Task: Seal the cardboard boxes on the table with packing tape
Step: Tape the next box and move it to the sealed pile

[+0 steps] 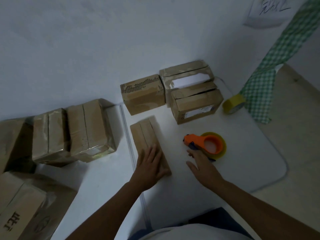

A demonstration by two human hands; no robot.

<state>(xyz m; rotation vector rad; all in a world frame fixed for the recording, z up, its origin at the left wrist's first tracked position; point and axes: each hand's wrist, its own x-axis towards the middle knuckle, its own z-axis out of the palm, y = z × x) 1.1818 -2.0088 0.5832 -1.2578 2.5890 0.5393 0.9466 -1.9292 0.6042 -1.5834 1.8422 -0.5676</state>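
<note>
- Landmark first: the flat cardboard box [148,141] lies long and narrow mid-table on the white table [199,177], its centre seam facing up.
- Far left of the flat cardboard box, a pile of large cartons [19,203] sits at the near corner, one with dark lettering on its side.
- Just left of it, two taped boxes [72,134] stand side by side, touching, glossy tape over their seams.
- On the flat cardboard box itself, the left hand [151,168] presses palm-down on the near end, fingers straight and spread, curled round nothing.
- Beyond its far end, three brown boxes [171,90] cluster against the wall; two of them carry white labels.
- Right of the flat cardboard box, the right hand [201,164] reaches out with fingers extended and loose, fingertips at the handle of the tape dispenser [206,144]; nothing is gripped.
- The tape dispenser, orange with a yellowish roll, lies on the table, apart from the box.
- Further right and back, a yellow tape roll [232,104] stands on edge beside a green checked cloth [270,66] hanging down.
- Above that, a paper sign [268,11] on the wall; its writing is too blurred to read.
</note>
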